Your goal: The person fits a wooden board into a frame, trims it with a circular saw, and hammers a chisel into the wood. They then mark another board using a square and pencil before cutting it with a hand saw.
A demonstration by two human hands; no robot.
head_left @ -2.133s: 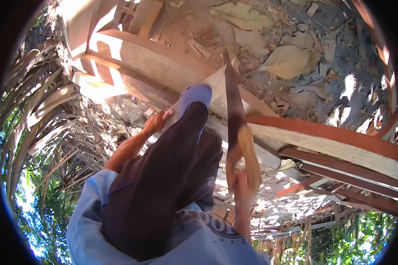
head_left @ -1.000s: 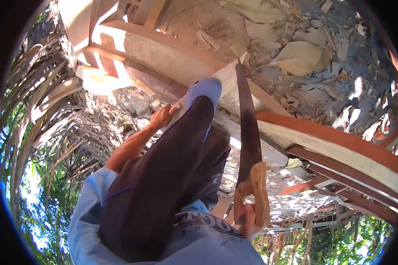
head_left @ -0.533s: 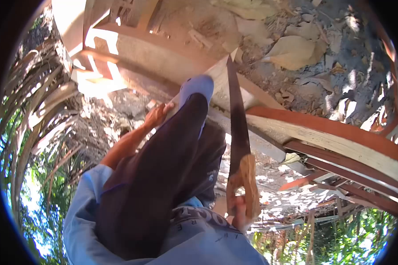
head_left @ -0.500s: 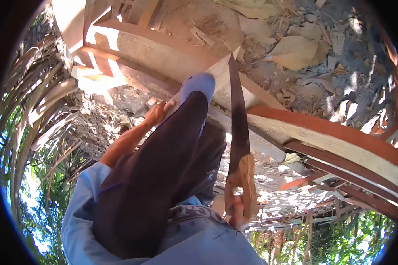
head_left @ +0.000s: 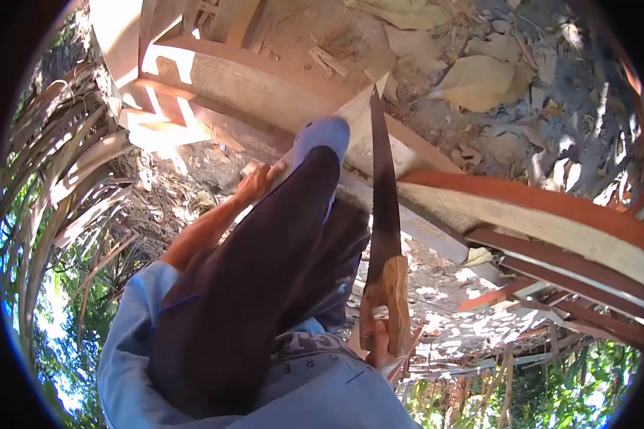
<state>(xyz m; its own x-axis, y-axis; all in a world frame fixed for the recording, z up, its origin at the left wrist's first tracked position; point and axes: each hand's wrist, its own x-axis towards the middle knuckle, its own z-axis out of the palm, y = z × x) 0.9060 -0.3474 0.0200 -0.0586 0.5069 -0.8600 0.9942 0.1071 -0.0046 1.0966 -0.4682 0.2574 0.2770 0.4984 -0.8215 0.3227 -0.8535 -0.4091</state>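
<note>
My right hand point(head_left: 381, 339) is wrapped around the wooden handle point(head_left: 396, 289) of a handsaw. The long dark saw blade point(head_left: 385, 186) points away from me, its tip beside the pointed end of a pale wooden board point(head_left: 363, 114). My foot, in a blue-grey covering point(head_left: 322, 137), presses on that board. Left of the foot, my left hand point(head_left: 260, 181) closes its fingers on the board's near end. My dark-trousered leg point(head_left: 265, 250) hides part of the board and whatever lies beneath it.
A thick timber beam point(head_left: 265, 79) lies under the board. To the right run a red-edged curved plank point(head_left: 529, 214) and several stacked wooden strips point(head_left: 565, 272). Dry leaves point(head_left: 479, 82) cover the ground, and dried palm fronds point(head_left: 64, 171) hang at the left.
The saw has shifted slightly toward my body and to the left, with my right hand still around its handle. My left hand and foot stay on the board.
</note>
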